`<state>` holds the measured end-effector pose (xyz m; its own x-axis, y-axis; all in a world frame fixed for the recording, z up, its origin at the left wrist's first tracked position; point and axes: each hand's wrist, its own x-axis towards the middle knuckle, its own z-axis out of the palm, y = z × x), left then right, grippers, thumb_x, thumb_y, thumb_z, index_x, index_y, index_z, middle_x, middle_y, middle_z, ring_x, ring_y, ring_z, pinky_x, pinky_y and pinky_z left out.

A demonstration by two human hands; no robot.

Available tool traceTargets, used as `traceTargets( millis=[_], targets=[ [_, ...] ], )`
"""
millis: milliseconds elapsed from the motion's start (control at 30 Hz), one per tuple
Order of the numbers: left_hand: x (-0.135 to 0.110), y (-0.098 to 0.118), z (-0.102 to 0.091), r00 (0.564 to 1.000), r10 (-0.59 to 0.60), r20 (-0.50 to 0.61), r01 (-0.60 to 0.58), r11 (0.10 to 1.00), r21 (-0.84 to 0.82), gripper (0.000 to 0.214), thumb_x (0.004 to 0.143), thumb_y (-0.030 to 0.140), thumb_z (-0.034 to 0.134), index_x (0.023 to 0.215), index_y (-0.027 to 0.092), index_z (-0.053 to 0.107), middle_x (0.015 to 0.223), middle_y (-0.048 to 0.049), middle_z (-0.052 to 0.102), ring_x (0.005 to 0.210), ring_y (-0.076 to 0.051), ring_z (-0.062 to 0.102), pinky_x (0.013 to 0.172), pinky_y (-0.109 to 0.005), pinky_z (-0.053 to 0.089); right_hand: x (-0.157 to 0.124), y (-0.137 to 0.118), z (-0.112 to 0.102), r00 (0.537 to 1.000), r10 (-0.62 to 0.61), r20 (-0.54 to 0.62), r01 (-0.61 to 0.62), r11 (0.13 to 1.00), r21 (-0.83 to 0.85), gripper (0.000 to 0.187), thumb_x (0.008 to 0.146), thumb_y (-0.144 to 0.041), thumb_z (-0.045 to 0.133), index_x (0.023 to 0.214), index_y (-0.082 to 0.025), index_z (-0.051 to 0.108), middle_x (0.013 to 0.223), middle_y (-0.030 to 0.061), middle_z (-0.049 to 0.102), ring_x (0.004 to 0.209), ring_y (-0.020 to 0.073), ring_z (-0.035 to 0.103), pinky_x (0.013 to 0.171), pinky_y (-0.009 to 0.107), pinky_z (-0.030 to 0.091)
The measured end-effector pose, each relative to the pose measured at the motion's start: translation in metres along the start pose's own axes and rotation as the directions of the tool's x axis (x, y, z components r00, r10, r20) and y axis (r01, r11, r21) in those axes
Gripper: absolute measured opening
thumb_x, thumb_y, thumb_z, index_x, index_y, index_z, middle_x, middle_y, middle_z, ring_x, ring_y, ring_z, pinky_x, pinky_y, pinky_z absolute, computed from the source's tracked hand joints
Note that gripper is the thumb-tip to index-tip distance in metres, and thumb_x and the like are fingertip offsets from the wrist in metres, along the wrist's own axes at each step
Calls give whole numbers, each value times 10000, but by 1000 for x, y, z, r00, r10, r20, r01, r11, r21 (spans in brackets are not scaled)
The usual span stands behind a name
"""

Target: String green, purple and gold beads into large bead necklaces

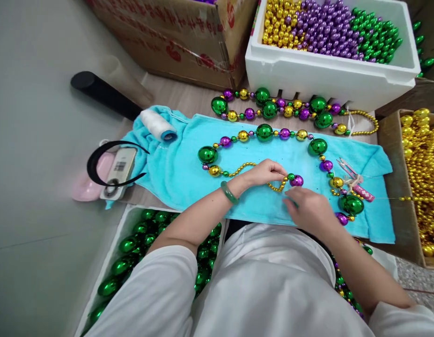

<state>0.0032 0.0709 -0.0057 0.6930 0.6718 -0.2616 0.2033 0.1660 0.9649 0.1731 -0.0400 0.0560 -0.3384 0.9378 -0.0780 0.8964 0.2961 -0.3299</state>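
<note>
Turquoise towel (188, 168) under both hands, spread over the low table. On it lies a bead string (264, 133) in green, purple and gold, looped in a wide arc around the hands, big green balls spaced along it.

Left hand (264, 172): fingers curled, tips pinching the thin run of small gold beads (243, 167) where it meets a small green bead and a purple bead (297, 180). Jade-green bangle (229, 192) on that wrist.

Right hand (308, 206): just beside the left, below the purple bead, fingertips drawn together near it. What they pinch is too small to tell; thread, if any, is not visible.

Right of the right hand, close by: snips (350, 173) with a pink patterned grip, lying on the towel next to a gold bead of the string.

Beyond the hands: a second finished string (273, 107) off the towel's far edge, then a white foam box (329, 75) with gold, purple and green beads in separate heaps. Cardboard box (181, 37) to its left.

Left of the left hand, well apart: white thread spool (157, 124) on the towel, then a black band (107, 164) over a pink object.

Far right: carton of gold beads (422, 178).

Nearer the person than the hands, left side: tray of green balls (132, 252), partly hidden by a white sleeve.
</note>
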Motion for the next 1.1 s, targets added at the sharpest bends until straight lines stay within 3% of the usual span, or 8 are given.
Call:
traceTargets(
  millis=[100,167,300,433,567,667,833,1100],
  targets=[
    [-4,8,1,993,120,23,-122,979,165,128,751,127,607,803,116,724,796,-36,693,727,-101,589,708,-227,454,18,35,-18,931,253,-263,-163,933,321,221,872,-295,515,901,-162,689,919,80,695,800,186,605,720,303,445],
    [-5,13,4,976,212,44,-216,942,258,146,763,110,588,803,130,727,806,-34,690,748,-102,595,733,-229,457,40,56,-17,954,292,-72,-187,763,619,211,805,-296,562,913,-158,680,907,68,695,690,147,577,621,273,434],
    [-8,21,9,944,325,65,-319,841,436,191,777,104,561,821,165,737,804,-21,681,742,-103,591,735,-233,451,79,73,10,898,-121,423,-394,204,896,368,664,-247,639,1015,-148,596,837,26,664,570,94,513,473,202,358],
    [-12,23,8,936,346,62,-319,762,564,232,769,83,540,836,167,746,770,-20,666,722,-111,579,684,-229,431,89,68,32,830,-267,490,-498,40,866,420,605,-193,611,1017,-152,537,774,1,633,532,80,473,440,176,312],
    [-15,23,9,942,331,56,-293,731,617,249,772,80,532,846,176,750,754,-16,661,720,-111,573,695,-228,430,87,68,29,787,-263,558,-545,128,829,397,569,-237,623,950,-144,560,654,-38,556,458,58,348,414,182,226],
    [-15,20,13,951,308,-8,-234,738,633,247,789,110,529,854,193,752,749,-12,654,714,-113,571,693,-229,430,88,69,14,773,-147,618,-539,361,761,297,575,-289,619,826,-131,602,510,-74,408,427,55,260,409,209,157],
    [-13,10,25,959,264,-106,-141,764,630,217,767,116,547,829,161,750,747,-23,653,696,-119,564,686,-234,427,88,64,-15,868,7,497,-348,721,599,269,641,-366,582,742,-129,662,508,-44,447,489,84,345,483,245,243],
    [-6,17,17,989,115,-88,-68,903,423,176,789,203,571,814,139,734,765,-19,664,699,-106,558,655,-213,412,77,56,-30,883,13,469,-167,943,287,212,702,-277,603,809,-161,745,512,-33,498,517,103,422,543,250,300]
  ],
)
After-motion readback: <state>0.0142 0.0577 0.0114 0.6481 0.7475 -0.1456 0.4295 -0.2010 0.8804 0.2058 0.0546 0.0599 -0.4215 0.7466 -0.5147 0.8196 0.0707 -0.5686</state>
